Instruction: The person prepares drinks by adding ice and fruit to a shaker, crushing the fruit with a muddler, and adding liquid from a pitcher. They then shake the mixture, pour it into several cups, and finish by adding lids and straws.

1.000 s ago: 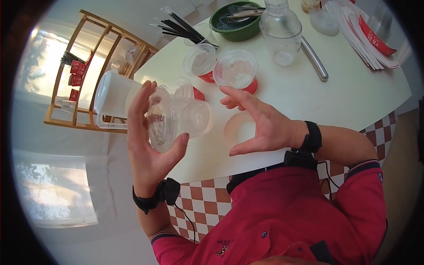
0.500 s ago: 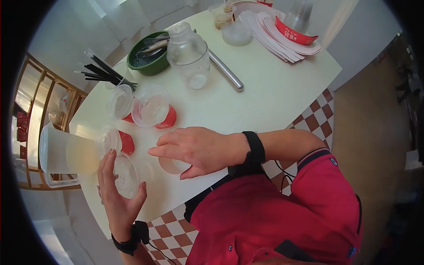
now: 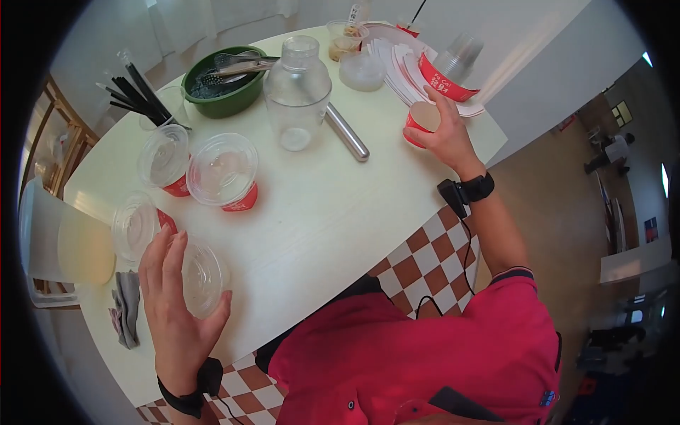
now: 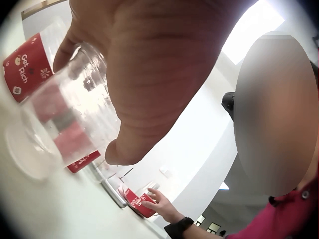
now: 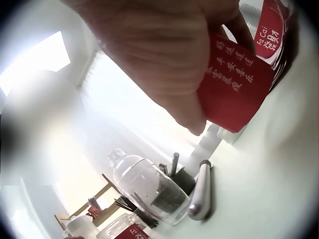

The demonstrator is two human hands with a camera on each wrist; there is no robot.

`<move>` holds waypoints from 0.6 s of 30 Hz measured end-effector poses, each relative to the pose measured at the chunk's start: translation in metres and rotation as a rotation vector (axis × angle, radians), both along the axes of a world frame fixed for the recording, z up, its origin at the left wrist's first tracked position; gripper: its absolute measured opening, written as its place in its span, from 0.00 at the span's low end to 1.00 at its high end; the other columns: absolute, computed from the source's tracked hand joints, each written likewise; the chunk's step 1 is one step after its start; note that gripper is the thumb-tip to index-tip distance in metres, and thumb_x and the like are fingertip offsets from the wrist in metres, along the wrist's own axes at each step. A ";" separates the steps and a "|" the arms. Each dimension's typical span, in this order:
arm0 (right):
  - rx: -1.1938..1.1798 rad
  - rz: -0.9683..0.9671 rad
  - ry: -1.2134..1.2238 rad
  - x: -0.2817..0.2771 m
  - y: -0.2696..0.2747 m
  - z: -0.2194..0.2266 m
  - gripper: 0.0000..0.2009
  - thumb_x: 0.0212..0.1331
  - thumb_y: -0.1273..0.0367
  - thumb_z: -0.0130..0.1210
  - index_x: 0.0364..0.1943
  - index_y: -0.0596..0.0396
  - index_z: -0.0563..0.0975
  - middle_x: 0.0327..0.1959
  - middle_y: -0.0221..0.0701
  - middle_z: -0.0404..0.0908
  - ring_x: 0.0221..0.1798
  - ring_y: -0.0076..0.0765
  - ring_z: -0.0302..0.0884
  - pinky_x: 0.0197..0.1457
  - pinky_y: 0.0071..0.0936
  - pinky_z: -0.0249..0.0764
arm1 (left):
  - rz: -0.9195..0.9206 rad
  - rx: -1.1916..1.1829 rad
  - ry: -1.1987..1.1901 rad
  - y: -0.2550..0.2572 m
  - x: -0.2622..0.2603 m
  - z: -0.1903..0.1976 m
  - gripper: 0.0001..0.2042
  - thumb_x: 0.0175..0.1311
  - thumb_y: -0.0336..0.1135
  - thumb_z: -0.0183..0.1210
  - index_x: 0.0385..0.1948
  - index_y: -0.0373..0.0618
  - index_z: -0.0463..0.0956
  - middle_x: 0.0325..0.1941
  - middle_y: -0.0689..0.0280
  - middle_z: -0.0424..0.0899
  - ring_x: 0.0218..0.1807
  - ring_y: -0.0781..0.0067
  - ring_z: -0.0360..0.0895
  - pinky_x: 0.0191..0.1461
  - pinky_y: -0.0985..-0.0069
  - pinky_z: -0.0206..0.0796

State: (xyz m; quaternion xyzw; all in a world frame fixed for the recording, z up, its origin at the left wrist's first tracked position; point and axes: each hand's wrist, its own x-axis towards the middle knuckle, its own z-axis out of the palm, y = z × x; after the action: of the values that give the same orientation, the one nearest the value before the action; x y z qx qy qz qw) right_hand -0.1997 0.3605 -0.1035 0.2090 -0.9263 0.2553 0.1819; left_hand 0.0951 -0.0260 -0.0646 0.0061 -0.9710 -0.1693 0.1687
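Observation:
At the table's near left, my left hand (image 3: 177,304) holds a clear plastic cup (image 3: 204,280), fingers along one side and thumb at the other. The left wrist view shows the cup (image 4: 75,107) with its base at the tabletop, and the left hand (image 4: 149,69) around its rim. Out at the right edge, my right hand (image 3: 450,138) grips a red paper cup sleeve (image 3: 423,117) between thumb and fingers. White writing runs over the sleeve (image 5: 234,84) in the right wrist view.
Lidded cups in red sleeves (image 3: 223,170) stand left of centre. Behind them are a green basin (image 3: 223,106) with utensils, a clear shaker (image 3: 297,99), a metal rod (image 3: 347,132), and black straws (image 3: 138,99). Flat papers (image 3: 404,71) and stacked cups (image 3: 457,58) lie back right. A pitcher (image 3: 85,244) and grey cloth (image 3: 126,308) are left.
My left hand has lowered the plastic cup to the table. My right hand, earlier above the sleeve near the front edge, now grips it and has carried it right. The head view has swung right.

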 end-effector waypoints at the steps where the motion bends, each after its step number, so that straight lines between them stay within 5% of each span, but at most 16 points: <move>1: 0.011 -0.018 -0.037 -0.003 -0.004 -0.004 0.44 0.47 0.59 0.75 0.70 0.56 0.66 0.68 0.46 0.68 0.69 0.50 0.68 0.72 0.41 0.66 | -0.009 -0.002 0.008 -0.001 -0.002 -0.001 0.41 0.43 0.27 0.68 0.68 0.43 0.66 0.71 0.53 0.68 0.73 0.48 0.63 0.74 0.58 0.57; 6: 0.006 0.001 0.231 -0.001 -0.014 -0.016 0.45 0.46 0.60 0.75 0.70 0.55 0.65 0.67 0.46 0.67 0.71 0.54 0.62 0.74 0.49 0.59 | 0.015 -0.018 -0.025 -0.002 0.004 0.003 0.40 0.43 0.40 0.75 0.64 0.44 0.71 0.72 0.52 0.67 0.74 0.43 0.61 0.74 0.54 0.57; 11: -0.271 0.170 0.386 0.067 -0.054 0.015 0.25 0.54 0.74 0.68 0.59 0.58 0.76 0.62 0.42 0.74 0.64 0.46 0.73 0.66 0.38 0.70 | -0.041 -0.114 0.008 -0.011 0.005 0.028 0.37 0.45 0.43 0.75 0.62 0.45 0.74 0.71 0.52 0.69 0.74 0.44 0.61 0.73 0.54 0.57; 15: -0.264 0.642 -0.002 0.104 -0.104 0.019 0.08 0.53 0.78 0.66 0.38 0.61 0.83 0.44 0.41 0.84 0.45 0.40 0.84 0.50 0.32 0.79 | -0.163 -0.270 0.001 -0.010 -0.035 0.045 0.35 0.51 0.44 0.73 0.64 0.45 0.72 0.71 0.51 0.69 0.74 0.43 0.62 0.73 0.53 0.60; 18: -0.180 0.758 -0.421 0.104 -0.148 0.000 0.18 0.57 0.67 0.66 0.50 0.61 0.80 0.51 0.43 0.81 0.50 0.45 0.81 0.53 0.35 0.78 | -0.256 -0.210 0.003 -0.007 -0.081 0.037 0.37 0.52 0.46 0.72 0.66 0.45 0.70 0.70 0.48 0.70 0.72 0.44 0.64 0.72 0.56 0.61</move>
State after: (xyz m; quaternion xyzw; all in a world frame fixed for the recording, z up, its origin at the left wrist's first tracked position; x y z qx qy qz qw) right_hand -0.0959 0.2122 -0.1039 0.4605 -0.7752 0.4209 -0.0999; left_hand 0.0145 -0.0328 -0.0278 -0.1358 -0.9759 -0.0868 0.1470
